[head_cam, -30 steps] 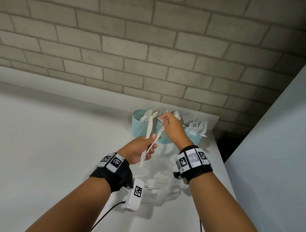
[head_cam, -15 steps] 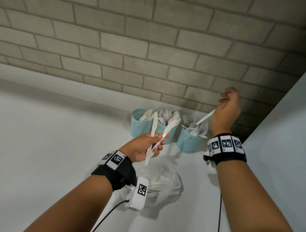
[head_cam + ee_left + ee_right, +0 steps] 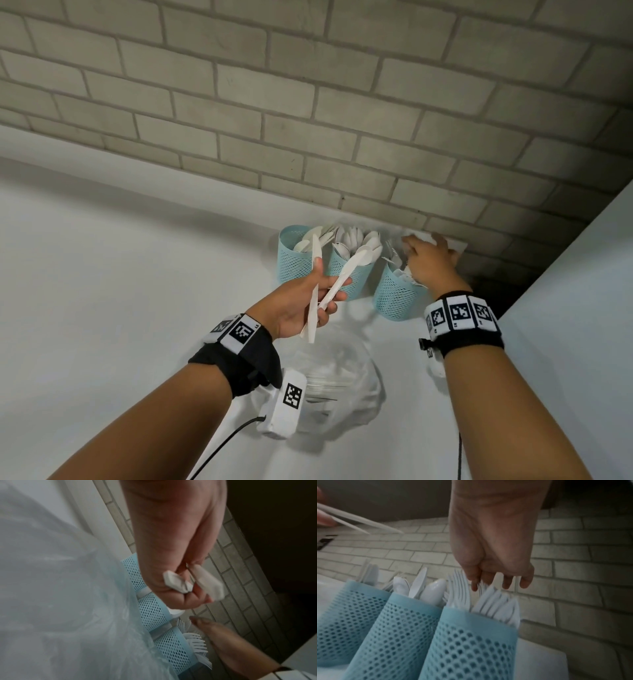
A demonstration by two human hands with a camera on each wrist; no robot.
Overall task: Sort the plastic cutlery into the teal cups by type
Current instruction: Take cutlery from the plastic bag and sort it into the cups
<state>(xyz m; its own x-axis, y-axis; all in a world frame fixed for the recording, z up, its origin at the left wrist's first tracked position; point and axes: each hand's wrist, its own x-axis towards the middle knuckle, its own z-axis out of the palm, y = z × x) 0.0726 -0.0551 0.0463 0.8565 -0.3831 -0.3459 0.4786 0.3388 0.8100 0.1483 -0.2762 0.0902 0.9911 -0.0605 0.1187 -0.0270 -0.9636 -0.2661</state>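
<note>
1. The right hand (image 3: 430, 265) hangs over the fork cup (image 3: 394, 298), the rightmost of three teal cups standing at about 1 o'clock against the brick wall (image 3: 308, 102). Its fingers (image 3: 524, 582) point down, relaxed and apart, just above the forks (image 3: 496, 601), and I see nothing held in them. If the hand drops lower it could catch on the tines and tip the cup, which already looks tilted

2. The left hand (image 3: 301, 301) holds two pieces at once, a knife (image 3: 313, 291) and a spoon (image 3: 346, 274), their handles crossed between curled fingers. It hovers at 12 o'clock, in front of the knife cup (image 3: 291, 253) and the spoon cup (image 3: 342, 274). A two-piece grip is loose; pulling one free may let the other slip onto the table (image 3: 102, 274)

3. The two pieces belong in different cups. Dropping both together, or reading the blade as a spoon handle, would put one in the wrong cup

4. The cups are crowded, and the spoon cup's contents stand well above its rim. A new piece pushed in at an angle could lever others out

5. The clear plastic bag (image 3: 339, 383) lies at 6 o'clock below the wrists. It seems to hold more cutlery, though it is too pale to tell what type. A forearm dragged back could sweep it away
</note>
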